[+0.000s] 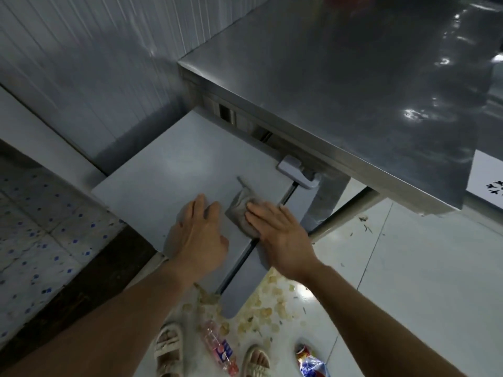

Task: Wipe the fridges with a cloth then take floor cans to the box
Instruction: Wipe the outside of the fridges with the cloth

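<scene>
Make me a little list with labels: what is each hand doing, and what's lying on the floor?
left hand: flat on the fridge door, holds nothing
right hand: presses the grey cloth on the door, fingers straight
latch: on the door edge, above the cloth
floor: plastic bottle between the sandalled feet, crushed can at the right, pale scraps

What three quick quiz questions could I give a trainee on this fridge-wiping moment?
1. True or false: the right hand presses the cloth flat on the fridge door.
2. Which lies between the sandalled feet: A) plastic bottle, B) crushed can, C) the cloth?
3. Fill in: the left hand holds ____.

Key: 1 true; 2 A; 3 nothing, it rests open on the door.
</scene>
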`<state>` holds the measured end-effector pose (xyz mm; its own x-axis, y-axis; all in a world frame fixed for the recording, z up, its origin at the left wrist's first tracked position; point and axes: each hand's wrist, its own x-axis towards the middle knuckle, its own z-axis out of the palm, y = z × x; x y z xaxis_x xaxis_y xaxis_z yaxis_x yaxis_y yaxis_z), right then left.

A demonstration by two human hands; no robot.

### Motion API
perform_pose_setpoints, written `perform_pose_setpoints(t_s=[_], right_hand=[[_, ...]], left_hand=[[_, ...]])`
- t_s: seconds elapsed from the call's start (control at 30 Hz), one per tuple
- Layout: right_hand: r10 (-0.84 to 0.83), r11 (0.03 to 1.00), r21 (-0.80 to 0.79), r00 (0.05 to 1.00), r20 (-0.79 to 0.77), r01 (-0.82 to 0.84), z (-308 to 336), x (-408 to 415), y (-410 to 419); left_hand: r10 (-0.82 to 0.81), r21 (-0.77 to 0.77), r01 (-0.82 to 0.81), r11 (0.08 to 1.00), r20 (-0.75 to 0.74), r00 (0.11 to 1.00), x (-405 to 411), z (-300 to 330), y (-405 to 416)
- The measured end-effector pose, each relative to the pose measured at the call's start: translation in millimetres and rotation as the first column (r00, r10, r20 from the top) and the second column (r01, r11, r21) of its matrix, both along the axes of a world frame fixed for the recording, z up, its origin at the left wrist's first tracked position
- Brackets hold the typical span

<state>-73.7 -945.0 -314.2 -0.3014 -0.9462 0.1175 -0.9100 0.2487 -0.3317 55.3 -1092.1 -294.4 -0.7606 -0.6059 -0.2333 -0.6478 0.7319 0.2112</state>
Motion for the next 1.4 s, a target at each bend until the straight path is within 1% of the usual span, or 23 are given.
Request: perform_pose_setpoints(t_s=[0.1,0.17,0.23,0.3,0.33,0.43,0.5,0.6,0.63,0.67,0.73,0.8,0.87,0.9,1.0,1.07,1.1,1.13,1.17,1.27,1.3,1.33,1.4], right_hand=[[-0.183,0.979,0.081,0.982,-0.054,0.187,-2.1,-57.7,-0.7],[-0.206,0.971,0.103,0.975,-0.08,0.214,-3.8,-76.3,0.5],[-0.268,0.962,0.045,0.963,-0.011,0.268,-4.3,-60.0,-0.7],[-0.362,0.931,-0.021,0.927,0.097,0.365,-5.1,-22.0,0.3],[-0.366,0.927,-0.039,0.921,0.134,0.373,-5.2,0.5,3.3],[-0.26,0.96,-0.066,0.952,0.164,0.274,-3.7,63.2,17.9],[-0.165,0.981,-0.073,0.971,0.175,0.18,-4.5,88.5,26.3],[-0.047,0.998,-0.024,0.993,0.108,0.05,-2.5,76.8,27.5],[-0.045,0.999,-0.008,0.996,0.081,0.046,-2.8,63.0,22.8],[-0.085,0.996,0.004,0.995,0.057,0.085,-1.8,48.6,15.5],[-0.23,0.973,0.045,0.972,0.041,0.228,1.8,26.0,-4.5],[-0.345,0.938,0.053,0.937,0.062,0.342,3.7,25.8,-22.5],[-0.387,0.922,0.052,0.918,0.083,0.384,2.7,48.3,-29.9],[-0.358,0.933,0.056,0.929,0.089,0.354,2.3,65.3,-30.1],[-0.178,0.98,0.097,0.981,0.07,0.171,2.8,113.8,-26.6],[-0.067,0.992,0.114,0.995,0.068,0.059,5.4,111.0,-31.9],[-0.04,0.994,0.106,0.997,0.069,0.032,5.4,100.5,-40.5],[-0.046,0.995,0.092,0.997,0.068,0.04,5.8,87.8,-53.5],[-0.092,0.993,0.085,0.993,0.067,0.086,6.2,73.8,-69.7],[-0.329,0.942,0.102,0.941,0.081,0.321,1.9,49.5,-117.4],[-0.358,0.931,0.097,0.93,0.081,0.351,-0.2,53.5,-128.1],[-0.337,0.939,0.092,0.939,0.065,0.33,-1.6,65.1,-135.3],[-0.156,0.985,0.068,0.988,-0.002,0.156,-5.9,101.2,-139.4]], left_hand=[[0.016,-0.019,-0.016,1.0,-0.006,1.0,2.5,-3.0,11.9],[0.017,-0.027,-0.017,0.999,-0.014,1.0,5.1,-4.5,15.2],[0.02,-0.018,-0.02,1.0,-0.021,1.0,7.7,-4.9,16.1],[0.021,-0.001,-0.021,1.0,-0.023,1.0,9.4,-4.6,16.3],[0.017,0.007,-0.016,1.0,-0.027,0.999,10.0,-4.0,16.1],[-0.019,0.041,0.021,0.999,-0.042,0.999,16.2,-2.5,10.9],[-0.029,0.064,0.031,0.997,-0.038,0.999,26.2,-1.8,4.1],[-0.038,0.042,0.039,0.998,-0.037,0.999,45.5,-2.3,-12.1],[-0.047,0.036,0.048,0.998,-0.041,0.998,51.0,-3.1,-17.7],[-0.053,0.034,0.055,0.998,-0.046,0.998,54.9,-4.3,-23.2],[-0.051,0.031,0.053,0.998,-0.065,0.997,59.4,-6.7,-32.6],[-0.043,0.032,0.046,0.998,-0.092,0.995,61.9,-9.3,-40.2],[-0.053,0.04,0.057,0.998,-0.105,0.993,66.0,-10.9,-46.3],[-0.061,0.044,0.066,0.997,-0.105,0.993,68.9,-11.3,-49.4],[-0.055,0.048,0.06,0.997,-0.097,0.994,79.5,-9.9,-62.9],[-0.042,0.05,0.048,0.998,-0.106,0.993,85.8,-8.2,-74.8],[-0.031,0.057,0.038,0.998,-0.112,0.993,87.7,-7.6,-81.4],[-0.02,0.065,0.027,0.998,-0.114,0.993,89.5,-7.2,-88.0],[-0.012,0.07,0.02,0.997,-0.111,0.994,90.7,-7.0,-94.1],[0.004,0.05,0.002,0.999,-0.114,0.993,94.0,-7.9,-111.9],[0.018,0.046,-0.012,0.999,-0.12,0.993,95.7,-7.5,-117.7],[0.032,0.045,-0.027,0.999,-0.124,0.992,98.0,-6.9,-123.2],[0.058,0.036,-0.054,0.998,-0.137,0.989,103.0,-6.5,-134.3]])
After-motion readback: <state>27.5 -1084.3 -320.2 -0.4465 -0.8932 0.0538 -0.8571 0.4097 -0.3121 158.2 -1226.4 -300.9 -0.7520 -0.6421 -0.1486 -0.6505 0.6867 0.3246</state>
